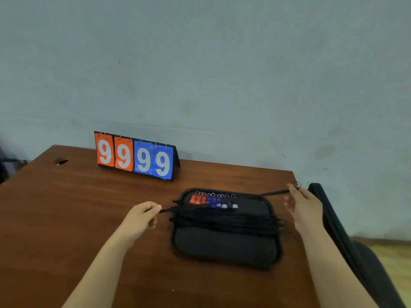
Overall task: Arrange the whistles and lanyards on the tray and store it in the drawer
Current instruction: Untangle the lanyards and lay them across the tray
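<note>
Head | I see left hand (142, 215) and right hand (304, 207) fingers pinching a taut black lanyard (275, 192) | soft rounded fabric tray (224, 247) | woodgrain worktop (66, 218)

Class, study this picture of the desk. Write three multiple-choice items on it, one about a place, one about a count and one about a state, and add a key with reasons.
1. Where does the scoreboard stand?
A. At the far side of the table, behind the tray
B. Inside the tray
C. On the floor

2. How many of the scoreboard's cards are orange?
A. One
B. Two
C. Four

3. In what state is the lanyard that the person holds?
A. Coiled in a heap
B. Stretched between the left hand and the right hand, over the tray
C. Tied to the scoreboard

Key:
1. A, since it stands near the wall, beyond the tray.
2. B, since two orange nines stand beside two blue ones.
3. B, since each hand pinches one end and the cord runs taut across.
</note>
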